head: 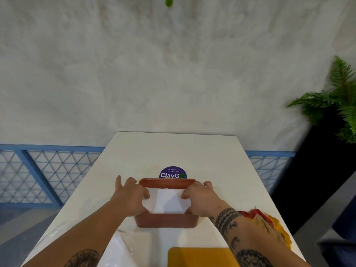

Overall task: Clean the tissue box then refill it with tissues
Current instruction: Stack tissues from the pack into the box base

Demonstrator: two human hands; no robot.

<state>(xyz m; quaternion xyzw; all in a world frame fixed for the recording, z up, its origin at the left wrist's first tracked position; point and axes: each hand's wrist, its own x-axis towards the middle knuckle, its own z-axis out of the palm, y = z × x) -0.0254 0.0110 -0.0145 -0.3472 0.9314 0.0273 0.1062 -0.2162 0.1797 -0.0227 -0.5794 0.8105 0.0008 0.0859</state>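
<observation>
A left hand (131,197) and a right hand (202,199) grip opposite ends of a white tissue stack (167,201), fingers curled over it, the stack lying between them inside the brown tissue box (165,220).

Two bare, tattooed forearms reach forward and converge. Knuckles up, the left hand (131,196) and right hand (202,199) curl their fingers over opposite ends of a white stack of paper tissues (167,201).

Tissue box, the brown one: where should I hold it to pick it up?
Probably the two short ends of the tissue box, one hand from the left, one from the right, fingers under the rim. It lies long side toward you, open on top, and its rim juts outward for a hold.
</observation>
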